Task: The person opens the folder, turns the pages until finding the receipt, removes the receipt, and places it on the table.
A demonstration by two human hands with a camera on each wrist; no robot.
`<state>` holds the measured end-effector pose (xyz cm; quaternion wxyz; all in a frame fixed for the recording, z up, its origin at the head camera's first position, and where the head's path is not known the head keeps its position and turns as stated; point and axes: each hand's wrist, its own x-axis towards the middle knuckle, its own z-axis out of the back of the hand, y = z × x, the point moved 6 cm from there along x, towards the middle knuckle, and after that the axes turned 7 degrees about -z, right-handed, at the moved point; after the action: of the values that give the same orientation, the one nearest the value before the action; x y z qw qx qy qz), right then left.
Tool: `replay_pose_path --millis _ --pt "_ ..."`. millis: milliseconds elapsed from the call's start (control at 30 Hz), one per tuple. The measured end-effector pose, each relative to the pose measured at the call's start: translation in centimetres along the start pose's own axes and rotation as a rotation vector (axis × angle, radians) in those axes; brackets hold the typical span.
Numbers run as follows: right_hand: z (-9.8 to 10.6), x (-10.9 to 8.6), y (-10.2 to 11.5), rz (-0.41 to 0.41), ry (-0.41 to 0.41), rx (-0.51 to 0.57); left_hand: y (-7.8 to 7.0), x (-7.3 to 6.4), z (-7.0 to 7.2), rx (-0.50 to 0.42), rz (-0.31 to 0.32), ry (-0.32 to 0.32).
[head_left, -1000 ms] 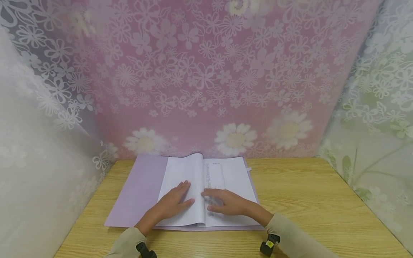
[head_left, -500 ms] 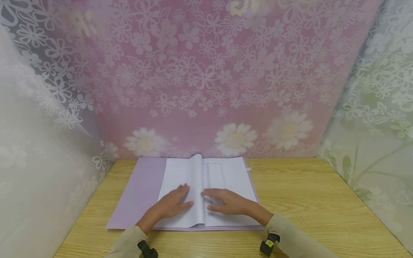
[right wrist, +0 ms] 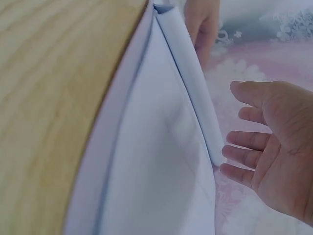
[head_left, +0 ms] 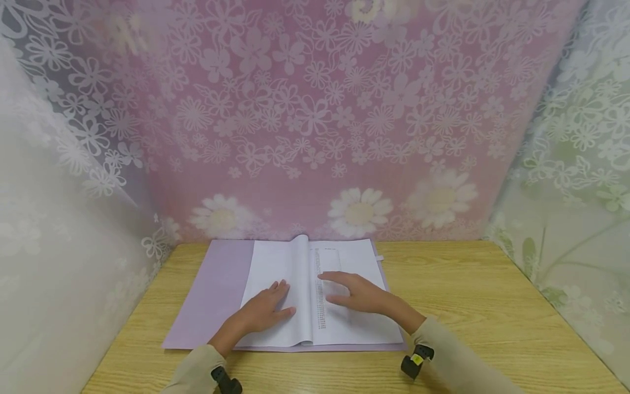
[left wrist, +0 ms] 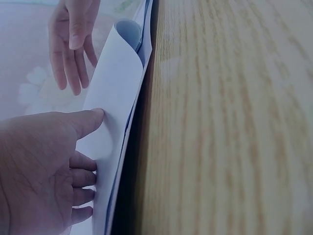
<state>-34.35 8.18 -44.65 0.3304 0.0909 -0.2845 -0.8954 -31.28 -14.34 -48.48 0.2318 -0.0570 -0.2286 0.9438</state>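
Observation:
A lilac folder (head_left: pixel 214 295) lies spread on the table with white sheets in it. On its left side a turned white page (head_left: pixel 269 260) curls up along the middle into a rounded fold. My left hand (head_left: pixel 263 313) rests on that page, fingers extended; its thumb and fingertips touch the paper in the left wrist view. Over the printed right page (head_left: pixel 361 323), my right hand (head_left: pixel 361 293) hovers with its fingers loosely extended and holds nothing. In the right wrist view a gap shows between the right hand (right wrist: pixel 279 142) and the sheet, with a shadow below.
The wooden table (head_left: pixel 467 306) extends to both sides of the folder. A pink floral curtain (head_left: pixel 315 131) hangs right behind the folder's far edge. Pale floral sheets flank the table. A small white tab (head_left: pixel 379 258) sticks out at the folder's right edge.
My right hand has lifted off the paper and shifted slightly right and away from me. The curled page has flattened a little under my left hand, which then stays still.

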Motion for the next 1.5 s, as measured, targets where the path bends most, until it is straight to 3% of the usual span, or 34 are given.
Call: replay_pose_path --millis 167,367,633,733,967,1500 --pt "1.9 0.1 -1.7 -0.035 -0.067 0.003 -0.2 -0.1 0.1 -0.011 0.005 0.001" --pt "3.4 -0.1 -4.8 -0.132 -0.152 -0.007 -0.4 -0.2 0.3 -0.017 0.004 -0.002" --pt "3.5 -0.4 -9.6 -0.346 -0.188 -0.024 -0.2 -0.1 0.0 -0.011 -0.001 0.002" --pt "3.4 -0.7 -11.0 -0.38 -0.186 -0.016 -0.2 -0.1 0.0 -0.02 -0.001 0.006" --pt "3.3 -1.0 -13.1 -0.358 -0.189 0.002 -0.1 -0.1 0.0 -0.019 0.004 0.01" --pt "3.4 -1.0 -13.1 -0.374 -0.189 -0.036 -0.3 -0.3 0.1 -0.026 0.004 -0.007"
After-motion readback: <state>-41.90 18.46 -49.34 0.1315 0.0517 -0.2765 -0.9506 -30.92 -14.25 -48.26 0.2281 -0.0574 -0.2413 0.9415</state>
